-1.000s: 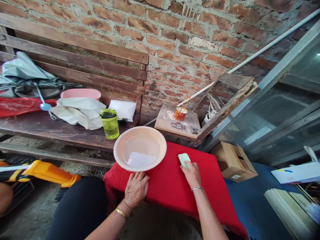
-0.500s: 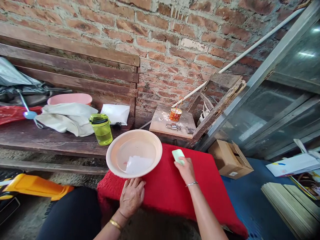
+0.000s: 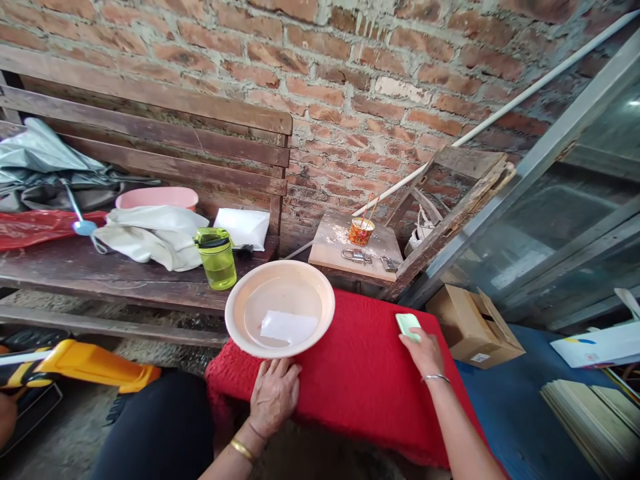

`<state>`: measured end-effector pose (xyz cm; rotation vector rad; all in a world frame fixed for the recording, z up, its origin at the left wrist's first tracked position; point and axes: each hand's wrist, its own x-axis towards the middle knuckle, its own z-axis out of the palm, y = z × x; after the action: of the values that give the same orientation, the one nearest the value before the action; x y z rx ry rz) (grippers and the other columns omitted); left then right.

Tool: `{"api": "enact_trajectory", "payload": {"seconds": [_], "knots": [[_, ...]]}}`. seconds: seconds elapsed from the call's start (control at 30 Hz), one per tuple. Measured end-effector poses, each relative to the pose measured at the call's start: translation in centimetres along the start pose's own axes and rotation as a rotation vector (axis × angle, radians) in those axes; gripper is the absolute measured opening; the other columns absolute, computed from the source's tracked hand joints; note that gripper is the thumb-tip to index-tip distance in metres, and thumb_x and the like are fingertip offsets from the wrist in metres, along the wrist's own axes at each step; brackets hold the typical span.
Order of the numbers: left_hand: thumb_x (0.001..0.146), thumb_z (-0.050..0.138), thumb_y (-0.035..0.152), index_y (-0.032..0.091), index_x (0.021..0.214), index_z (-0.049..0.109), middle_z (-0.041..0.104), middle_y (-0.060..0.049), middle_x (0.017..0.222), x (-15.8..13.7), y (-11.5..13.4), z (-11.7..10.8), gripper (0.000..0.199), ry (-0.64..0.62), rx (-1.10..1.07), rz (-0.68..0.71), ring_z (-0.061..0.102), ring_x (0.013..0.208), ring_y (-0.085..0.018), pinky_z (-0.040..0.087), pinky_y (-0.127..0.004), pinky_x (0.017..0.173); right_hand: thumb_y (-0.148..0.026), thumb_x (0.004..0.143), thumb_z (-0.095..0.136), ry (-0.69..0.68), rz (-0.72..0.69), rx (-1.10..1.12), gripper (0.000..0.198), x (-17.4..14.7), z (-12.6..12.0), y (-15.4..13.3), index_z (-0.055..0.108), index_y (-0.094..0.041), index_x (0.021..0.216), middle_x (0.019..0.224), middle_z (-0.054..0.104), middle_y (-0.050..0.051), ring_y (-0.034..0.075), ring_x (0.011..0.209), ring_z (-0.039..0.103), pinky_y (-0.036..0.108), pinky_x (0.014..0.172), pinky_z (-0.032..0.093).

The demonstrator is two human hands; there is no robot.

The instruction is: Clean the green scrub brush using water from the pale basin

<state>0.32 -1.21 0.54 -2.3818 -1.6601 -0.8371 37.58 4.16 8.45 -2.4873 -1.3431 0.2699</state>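
My right hand (image 3: 424,353) holds a pale green bar with rounded corners (image 3: 408,327) above the right part of the red cloth (image 3: 360,387). Thumb and fingers are closed on it; whether it is soap or a sponge I cannot tell. My left hand (image 3: 275,395) rests on the cloth's front edge, fingers stretched forward against the near side of a cream plastic basin (image 3: 233,310). The fingertips are partly hidden under the rim. In the basin, a white rectangular sheet or packet (image 3: 289,327) lies in clear water.
A green bottle (image 3: 217,260), a white cloth (image 3: 153,237) and a pink basin (image 3: 157,198) are on the wooden bench (image 3: 165,283). A paper cup with sticks (image 3: 361,232) and padlocks (image 3: 354,256) stand on a small table (image 3: 327,250). A cardboard box (image 3: 470,327) is at right.
My right hand has moved the green bar to the right, farther from the basin. My left hand stays by the basin's near side. The view has shifted slightly left.
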Motion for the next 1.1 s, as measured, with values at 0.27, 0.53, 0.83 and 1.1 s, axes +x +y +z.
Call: {"api": "enact_trajectory", "payload": {"seconds": [0.27,0.53,0.83,1.1], "knots": [[0.086,0.056,0.009,0.026,0.092,0.072,0.070,-0.002,0.095,-0.2,-0.1,0.2,0.025,0.032,-0.046,-0.008,0.062,0.091,-0.023,0.041,-0.039,0.088,-0.041,0.086,0.061,0.013,-0.165,0.058,0.036,-1.1,2.1,-4.5,0.071,-0.020,0.113,0.105,0.061,0.010,0.024,0.098,0.062,0.033,0.089,0.047],[0.086,0.049,0.007,0.025,0.089,0.072,0.069,-0.004,0.093,-0.4,-0.2,0.9,0.029,0.091,-0.092,-0.022,0.061,0.091,-0.023,0.040,-0.041,0.090,-0.043,0.080,0.074,-0.146,-0.397,0.094,0.032,-0.8,7.8,-14.4,0.073,-0.029,0.108,0.109,0.060,0.004,0.018,0.100,0.059,0.027,0.087,0.043],[0.086,0.053,0.007,0.025,0.090,0.072,0.070,-0.004,0.095,-0.1,-0.1,0.5,0.027,0.048,-0.064,-0.017,0.062,0.092,-0.023,0.041,-0.041,0.089,-0.046,0.084,0.060,-0.028,0.027,-0.070,0.046,4.2,-0.4,0.7,0.069,-0.019,0.120,0.102,0.063,0.013,0.029,0.100,0.063,0.038,0.089,0.046],[0.087,0.054,0.009,0.026,0.091,0.072,0.069,-0.004,0.096,-0.2,0.0,0.4,0.026,0.007,-0.033,-0.046,0.062,0.095,-0.023,0.042,-0.040,0.089,-0.046,0.086,0.054,0.077,0.145,0.002,0.037,0.4,-3.1,5.1,0.072,-0.023,0.108,0.088,0.064,0.017,0.036,0.101,0.064,0.044,0.086,0.049]]}}
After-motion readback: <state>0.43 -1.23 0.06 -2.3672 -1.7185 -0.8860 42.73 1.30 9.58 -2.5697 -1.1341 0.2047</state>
